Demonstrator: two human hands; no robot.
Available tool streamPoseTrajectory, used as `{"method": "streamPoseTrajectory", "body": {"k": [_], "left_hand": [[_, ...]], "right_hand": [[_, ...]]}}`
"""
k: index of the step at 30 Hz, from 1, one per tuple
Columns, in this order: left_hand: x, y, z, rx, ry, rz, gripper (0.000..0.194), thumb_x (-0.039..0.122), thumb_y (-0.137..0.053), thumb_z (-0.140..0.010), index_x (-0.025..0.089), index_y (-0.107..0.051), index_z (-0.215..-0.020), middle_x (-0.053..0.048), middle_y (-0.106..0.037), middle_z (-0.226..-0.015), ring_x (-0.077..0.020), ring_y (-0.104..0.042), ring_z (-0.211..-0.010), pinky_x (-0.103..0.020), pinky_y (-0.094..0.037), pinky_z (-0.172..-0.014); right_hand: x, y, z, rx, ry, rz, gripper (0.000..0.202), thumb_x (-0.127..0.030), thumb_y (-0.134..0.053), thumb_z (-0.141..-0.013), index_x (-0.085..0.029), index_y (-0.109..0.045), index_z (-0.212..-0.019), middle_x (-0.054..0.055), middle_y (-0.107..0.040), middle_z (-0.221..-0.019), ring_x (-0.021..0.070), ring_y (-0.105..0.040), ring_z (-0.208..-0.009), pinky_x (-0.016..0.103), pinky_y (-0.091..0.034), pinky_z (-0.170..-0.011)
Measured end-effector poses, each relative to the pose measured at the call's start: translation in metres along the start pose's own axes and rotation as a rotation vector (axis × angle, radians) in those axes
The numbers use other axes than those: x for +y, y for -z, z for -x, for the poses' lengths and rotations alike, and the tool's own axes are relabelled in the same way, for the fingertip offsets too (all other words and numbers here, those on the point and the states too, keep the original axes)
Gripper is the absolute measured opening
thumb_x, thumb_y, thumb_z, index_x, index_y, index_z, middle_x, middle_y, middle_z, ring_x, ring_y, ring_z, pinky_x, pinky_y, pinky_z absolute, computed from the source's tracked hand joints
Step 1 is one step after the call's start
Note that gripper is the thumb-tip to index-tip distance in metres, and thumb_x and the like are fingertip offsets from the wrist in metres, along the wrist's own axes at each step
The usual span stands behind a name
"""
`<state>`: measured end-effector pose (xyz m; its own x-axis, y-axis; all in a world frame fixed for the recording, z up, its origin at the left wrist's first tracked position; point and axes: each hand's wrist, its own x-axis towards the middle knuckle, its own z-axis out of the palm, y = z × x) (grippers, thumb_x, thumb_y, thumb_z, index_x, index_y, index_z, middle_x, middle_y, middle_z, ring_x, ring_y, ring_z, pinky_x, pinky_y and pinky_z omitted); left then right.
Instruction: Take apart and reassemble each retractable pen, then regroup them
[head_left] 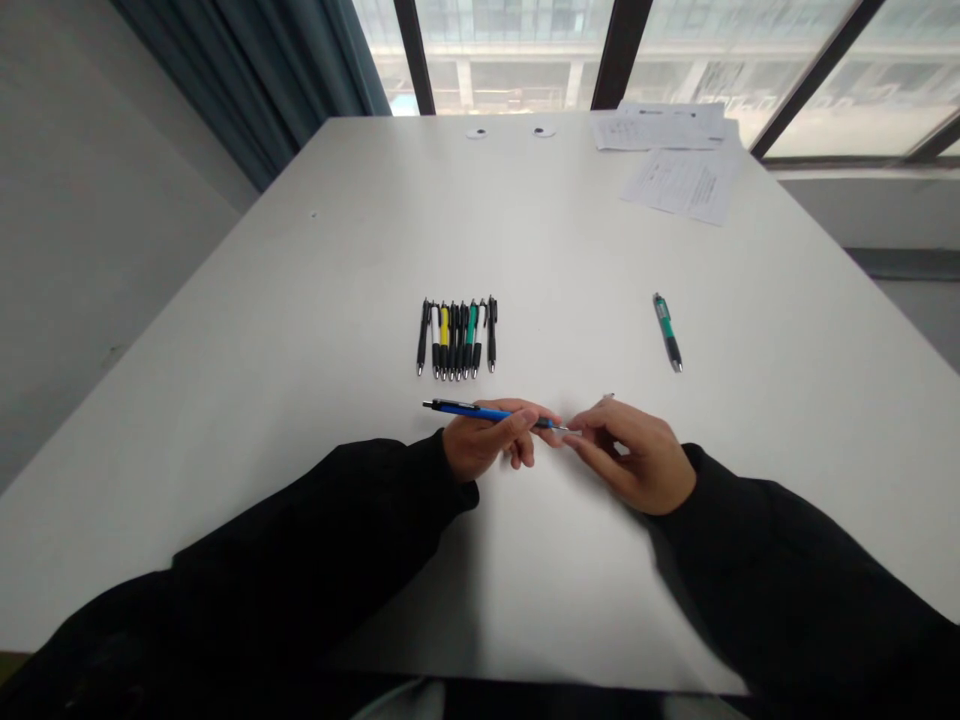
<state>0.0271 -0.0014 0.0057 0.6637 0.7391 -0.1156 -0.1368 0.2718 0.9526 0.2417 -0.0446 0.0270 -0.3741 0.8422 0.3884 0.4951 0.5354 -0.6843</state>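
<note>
My left hand (499, 435) holds a blue pen (484, 411) with a black clip, its clicker end pointing left and its thin tip pointing right. The thumb presses on the barrel near the dark grip. Just at that tip, my right hand (630, 450) is closed in a pinch of thumb and index finger. A small pale bit shows between these fingertips, too small to name. Beyond both hands lies a row of several pens (457, 340), mostly black, with white, yellow and green ones among them.
A green pen (667, 330) with a black grip lies apart on the right of the white table (360, 250). Printed papers (682, 185) lie at the far right corner. Two white oval fittings (544, 132) sit near the far edge, below the window.
</note>
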Motion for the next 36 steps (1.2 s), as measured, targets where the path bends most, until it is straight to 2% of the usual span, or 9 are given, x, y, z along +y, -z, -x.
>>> {"method": "streamPoseTrajectory", "body": {"k": [4, 9, 12, 14, 17, 23, 26, 29, 36], "left_hand": [[0.001, 0.0, 0.001, -0.009, 0.02, 0.007, 0.046, 0.048, -0.056, -0.088, 0.007, -0.066, -0.107, -0.017, -0.072, -0.095, -0.0116, -0.062, -0.056, -0.021, -0.047, -0.046], [0.002, -0.001, 0.002, 0.033, 0.056, 0.057, 0.044, 0.049, -0.059, -0.087, 0.008, -0.066, -0.101, -0.014, -0.072, -0.087, -0.0112, -0.061, -0.055, -0.021, -0.046, -0.045], [0.002, -0.001, 0.002, 0.033, 0.054, 0.055, 0.043, 0.048, -0.059, -0.086, 0.008, -0.066, -0.099, -0.013, -0.072, -0.085, -0.0114, -0.061, -0.054, -0.021, -0.046, -0.045], [0.002, 0.0, 0.002, 0.026, 0.053, 0.046, 0.044, 0.049, -0.06, -0.086, 0.008, -0.066, -0.099, -0.013, -0.072, -0.085, -0.0116, -0.061, -0.054, -0.021, -0.046, -0.045], [0.001, 0.0, 0.002, 0.032, 0.059, 0.05, 0.044, 0.05, -0.06, -0.085, 0.008, -0.065, -0.099, -0.013, -0.071, -0.084, -0.0119, -0.061, -0.055, -0.021, -0.046, -0.046], [-0.001, 0.002, 0.001, 0.073, 0.044, 0.099, 0.045, 0.052, -0.06, -0.084, 0.008, -0.065, -0.094, -0.011, -0.069, -0.078, -0.0116, -0.059, -0.052, -0.02, -0.043, -0.042], [-0.001, 0.002, 0.0, 0.098, 0.049, 0.125, 0.047, 0.053, -0.062, -0.082, 0.007, -0.064, -0.092, -0.01, -0.068, -0.076, -0.0114, -0.058, -0.051, -0.02, -0.042, -0.041], [-0.001, 0.001, 0.0, 0.1, 0.054, 0.128, 0.047, 0.053, -0.062, -0.082, 0.007, -0.065, -0.092, -0.01, -0.068, -0.075, -0.011, -0.058, -0.051, -0.02, -0.042, -0.041], [-0.001, 0.001, 0.0, 0.096, 0.06, 0.124, 0.045, 0.052, -0.062, -0.083, 0.008, -0.065, -0.093, -0.01, -0.068, -0.076, -0.0103, -0.057, -0.052, -0.019, -0.042, -0.042]], "right_hand": [[0.0, -0.001, -0.001, -0.003, -0.071, -0.046, 0.003, -0.019, -0.06, -0.086, -0.017, -0.063, -0.086, 0.0, -0.055, -0.066, 0.0104, -0.046, -0.056, 0.025, -0.039, -0.053], [0.004, 0.004, 0.0, -0.017, -0.136, -0.118, 0.007, -0.02, -0.061, -0.084, -0.017, -0.06, -0.078, -0.002, -0.052, -0.061, 0.0093, -0.043, -0.052, 0.024, -0.037, -0.049], [0.006, 0.002, 0.0, -0.023, -0.182, -0.155, 0.007, -0.022, -0.064, -0.083, -0.017, -0.06, -0.085, -0.002, -0.053, -0.062, 0.0089, -0.044, -0.051, 0.023, -0.039, -0.049], [0.006, 0.001, 0.001, -0.036, -0.174, -0.158, 0.008, -0.023, -0.064, -0.083, -0.017, -0.061, -0.088, -0.002, -0.055, -0.064, 0.0092, -0.045, -0.052, 0.023, -0.04, -0.05], [0.005, 0.0, 0.0, -0.043, -0.139, -0.14, 0.006, -0.022, -0.063, -0.084, -0.017, -0.063, -0.083, 0.0, -0.055, -0.064, 0.0097, -0.046, -0.053, 0.024, -0.039, -0.05], [0.014, 0.019, 0.002, -0.091, -0.169, -0.138, 0.009, -0.022, -0.062, -0.082, -0.017, -0.06, -0.076, -0.001, -0.053, -0.061, 0.0094, -0.043, -0.05, 0.024, -0.037, -0.047], [0.027, 0.034, 0.004, -0.156, -0.173, -0.043, 0.011, -0.023, -0.062, -0.082, -0.017, -0.062, -0.073, 0.0, -0.055, -0.061, 0.0095, -0.043, -0.049, 0.023, -0.036, -0.047], [0.042, 0.045, 0.006, -0.175, -0.167, 0.149, 0.012, -0.025, -0.062, -0.081, -0.016, -0.066, -0.073, 0.001, -0.059, -0.062, 0.011, -0.049, -0.051, 0.025, -0.038, -0.05], [0.054, 0.046, 0.007, -0.124, -0.18, 0.344, 0.014, -0.029, -0.063, -0.081, -0.018, -0.07, -0.078, 0.004, -0.068, -0.068, 0.0156, -0.06, -0.058, 0.028, -0.045, -0.058]]}}
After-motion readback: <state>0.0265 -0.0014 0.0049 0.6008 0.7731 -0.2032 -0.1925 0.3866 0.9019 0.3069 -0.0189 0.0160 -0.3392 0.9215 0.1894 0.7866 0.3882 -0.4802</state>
